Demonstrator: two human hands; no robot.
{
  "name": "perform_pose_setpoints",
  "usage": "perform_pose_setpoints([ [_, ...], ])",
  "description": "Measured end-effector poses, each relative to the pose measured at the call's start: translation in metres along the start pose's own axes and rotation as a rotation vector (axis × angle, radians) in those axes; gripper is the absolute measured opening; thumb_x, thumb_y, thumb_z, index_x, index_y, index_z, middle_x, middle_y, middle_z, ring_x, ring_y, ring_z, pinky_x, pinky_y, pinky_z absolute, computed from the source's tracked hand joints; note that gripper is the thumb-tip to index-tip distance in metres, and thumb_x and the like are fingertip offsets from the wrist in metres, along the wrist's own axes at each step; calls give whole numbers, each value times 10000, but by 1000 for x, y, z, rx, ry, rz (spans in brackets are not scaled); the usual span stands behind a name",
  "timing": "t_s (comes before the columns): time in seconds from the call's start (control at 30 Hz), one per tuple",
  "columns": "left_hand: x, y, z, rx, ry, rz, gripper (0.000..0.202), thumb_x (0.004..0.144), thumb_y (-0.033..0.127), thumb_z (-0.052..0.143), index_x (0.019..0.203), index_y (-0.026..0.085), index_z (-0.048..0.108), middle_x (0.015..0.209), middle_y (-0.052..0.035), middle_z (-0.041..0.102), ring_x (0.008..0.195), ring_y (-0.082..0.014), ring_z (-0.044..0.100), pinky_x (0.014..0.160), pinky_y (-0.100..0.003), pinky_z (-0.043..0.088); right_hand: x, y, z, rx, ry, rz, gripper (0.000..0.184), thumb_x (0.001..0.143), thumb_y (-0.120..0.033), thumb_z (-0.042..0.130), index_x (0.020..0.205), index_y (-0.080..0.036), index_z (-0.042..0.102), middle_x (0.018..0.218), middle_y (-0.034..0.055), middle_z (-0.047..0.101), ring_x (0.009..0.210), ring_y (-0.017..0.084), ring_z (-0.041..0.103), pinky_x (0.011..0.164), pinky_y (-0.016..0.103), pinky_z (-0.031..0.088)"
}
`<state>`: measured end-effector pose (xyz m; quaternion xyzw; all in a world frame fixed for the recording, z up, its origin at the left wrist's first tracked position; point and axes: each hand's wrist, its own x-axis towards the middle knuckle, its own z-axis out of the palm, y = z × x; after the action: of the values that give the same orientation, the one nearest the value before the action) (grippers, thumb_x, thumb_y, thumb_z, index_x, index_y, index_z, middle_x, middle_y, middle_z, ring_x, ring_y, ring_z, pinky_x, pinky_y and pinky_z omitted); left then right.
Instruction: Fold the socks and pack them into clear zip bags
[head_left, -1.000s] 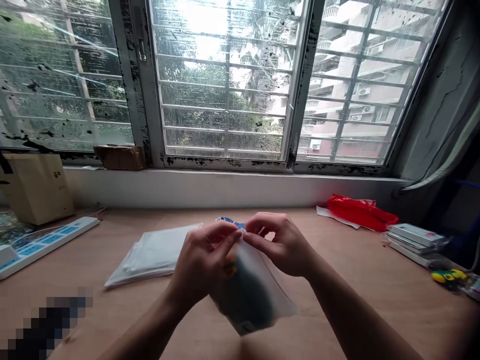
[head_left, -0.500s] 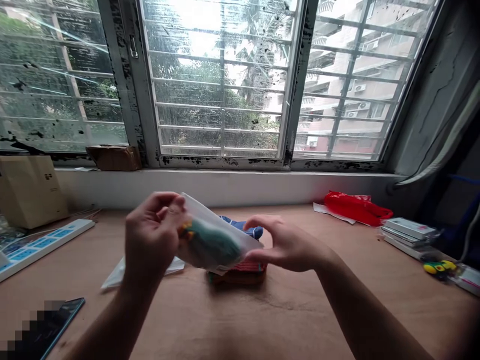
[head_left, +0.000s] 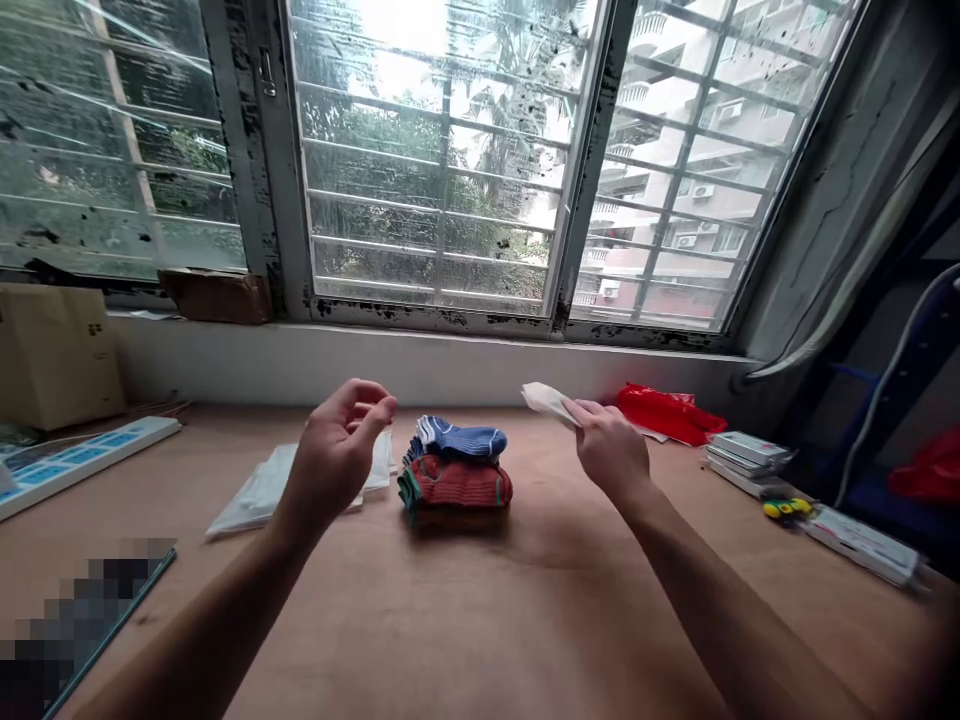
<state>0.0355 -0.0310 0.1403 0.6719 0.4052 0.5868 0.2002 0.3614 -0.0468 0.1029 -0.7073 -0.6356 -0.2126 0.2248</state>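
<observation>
Pinching a pale crumpled sheet (head_left: 547, 402), maybe plastic, my right hand (head_left: 611, 450) hides most of it; my left hand (head_left: 337, 450), fingers loosely curled on nothing, hangs just left of the stacked socks (head_left: 454, 480).

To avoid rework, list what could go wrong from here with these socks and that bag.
The blue socks sit unsecured on the red pair, so a knock from the left hand might topple them. The plastic bag pinched in the right hand could slip free.
</observation>
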Motion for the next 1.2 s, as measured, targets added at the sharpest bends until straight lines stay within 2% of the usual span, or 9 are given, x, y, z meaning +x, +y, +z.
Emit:
perform_pose_setpoints([
  [0.07, -6, -16, -7, 82, -50, -44, 319, 845, 518, 587, 845, 200, 601, 757, -1, 631, 739, -179, 625, 660, -251, 473, -19, 25, 25, -112, -157, -9, 535, 904, -185, 430, 1432, -228, 504, 1420, 129, 544, 1217, 335, 508, 963, 430, 418],
  [0.17, -19, -52, -15, 186, -83, -106, 380, 851, 569, 548, 845, 195, 612, 817, -26, 661, 762, -197, 624, 666, -265, 471, -42, 53, 55, -81, -551, -39, 609, 833, -436, 597, 1392, -200, 548, 1462, 144, 496, 1328, 365, 429, 1052, 468, 365],
  [0.23, -28, -79, -17, 222, -61, -104, 370, 877, 551, 509, 855, 198, 618, 863, -39, 673, 802, -207, 627, 718, -285, 482, -44, 63, 62, 2, -542, -21, 642, 872, -559, 511, 1405, -200, 531, 1464, 145, 490, 1343, 336, 428, 1087, 455, 339],
  [0.33, -41, -115, -16, 287, -32, -78, 341, 898, 513, 482, 846, 203, 614, 888, -50, 671, 845, -225, 633, 779, -308, 492, -25, 64, 62, 70, -403, -14, 604, 962, -553, 321, 1459, -236, 455, 1493, 121, 455, 1369, 287, 410, 1115, 433, 310],
  [0.47, -49, -142, -9, 339, -169, -45, 331, 921, 469, 442, 849, 202, 623, 953, -81, 654, 915, -254, 629, 844, -348, 491, -5, 52, 78, 52, -427, -96, 580, 978, -556, 292, 1497, -311, 380, 1600, 78, 289, 1458, 319, 260, 1148, 507, 226],
  [0.7, -47, -167, -5, 330, -237, -31, 414, 929, 491, 341, 886, 204, 635, 978, -87, 641, 994, -268, 596, 939, -425, 465, -13, 50, 124, 20, -570, -144, 588, 968, -604, 252, 1514, -394, 307, 1615, 15, 265, 1465, 321, 247, 1166, 544, 145],
  [0.83, -46, -177, -5, 319, -229, -32, 429, 923, 508, 339, 888, 208, 643, 977, -84, 646, 985, -265, 603, 933, -432, 473, -5, 68, 122, 4, -549, -48, 654, 949, -664, 212, 1535, -377, 256, 1616, 25, 262, 1476, 307, 222, 1170, 531, 137],
  [1.03, -47, -179, -6, 331, -215, -32, 430, 924, 506, 333, 894, 214, 646, 979, -84, 657, 977, -263, 611, 923, -430, 489, -15, 98, 122, -40, -540, 101, 653, 948, -653, 237, 1505, -334, 357, 1506, 80, 445, 1372, 315, 394, 1105, 513, 269],
  [1.2, -48, -180, -4, 329, -230, -52, 424, 915, 501, 342, 891, 216, 654, 990, -81, 660, 1005, -272, 599, 952, -453, 466, -21, 94, 125, -89, -539, 145, 640, 947, -652, 240, 1501, -354, 357, 1518, 76, 424, 1369, 324, 387, 1089, 524, 274],
])
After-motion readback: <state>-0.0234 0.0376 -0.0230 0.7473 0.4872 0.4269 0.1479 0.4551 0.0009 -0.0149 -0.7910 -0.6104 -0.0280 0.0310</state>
